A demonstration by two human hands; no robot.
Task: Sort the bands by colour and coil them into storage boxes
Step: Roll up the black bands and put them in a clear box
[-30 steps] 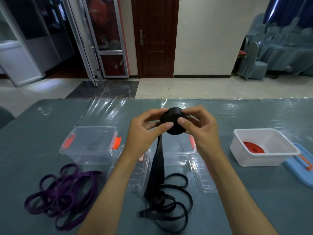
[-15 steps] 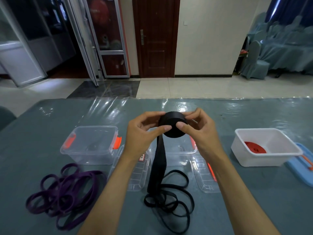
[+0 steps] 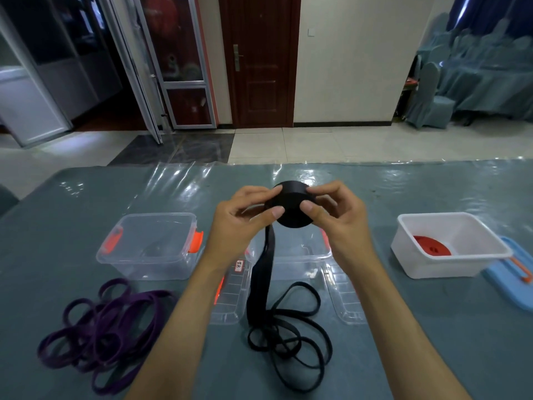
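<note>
Since the frame before, more loose tail had been drawn up off the tabletop (image 3: 432, 342) into the black band (image 3: 291, 209) roll. Nearest lay its slack loops and the purple bands (image 3: 98, 327); above, left hand (image 3: 239, 223) and right hand (image 3: 343, 220) pinched the roll with curled fingers (image 3: 277, 210), hiding part of the middle clear box (image 3: 297, 261). The left clear box (image 3: 150, 246) stood beside it, and the white box (image 3: 450, 246) held a red coil (image 3: 431, 246).

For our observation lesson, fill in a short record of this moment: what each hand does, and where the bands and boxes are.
left hand: pinches the black coil
right hand: pinches the black coil
black coil: held above the table, tail hanging down
loose black band: heaped on the table
purple bands: heaped at the near left
clear box: open, left
white box: right, holds a red coil
</note>
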